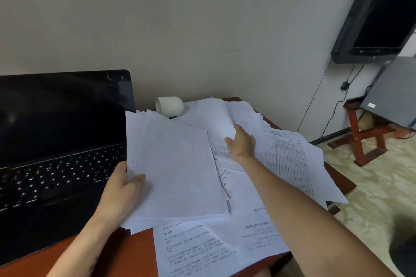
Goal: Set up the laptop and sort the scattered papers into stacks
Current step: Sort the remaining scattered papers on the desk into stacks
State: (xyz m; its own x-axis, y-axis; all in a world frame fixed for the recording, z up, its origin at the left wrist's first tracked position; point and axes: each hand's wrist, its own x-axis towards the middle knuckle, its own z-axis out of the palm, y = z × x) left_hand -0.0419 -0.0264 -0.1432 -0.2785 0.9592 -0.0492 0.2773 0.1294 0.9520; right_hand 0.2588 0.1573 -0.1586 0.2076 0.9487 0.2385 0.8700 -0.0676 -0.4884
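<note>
The left grip [126, 184] clasped the paper stack [180, 171] by its left edge beside the open laptop [56, 141]; the right grip [240, 144], nearer, pinched a loose sheet [216, 117] lying beyond the stack on the counter [135, 254].

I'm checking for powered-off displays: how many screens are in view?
2. The laptop screen stands at the left on the desk; a wall-mounted screen hangs at the upper right, partly cut off by the frame edge. None seems hidden.

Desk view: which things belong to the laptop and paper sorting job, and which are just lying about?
Job: laptop, gathered stack in left hand, scattered papers at right hand.
Lying about: paper roll, wall screen, red stool.
</note>
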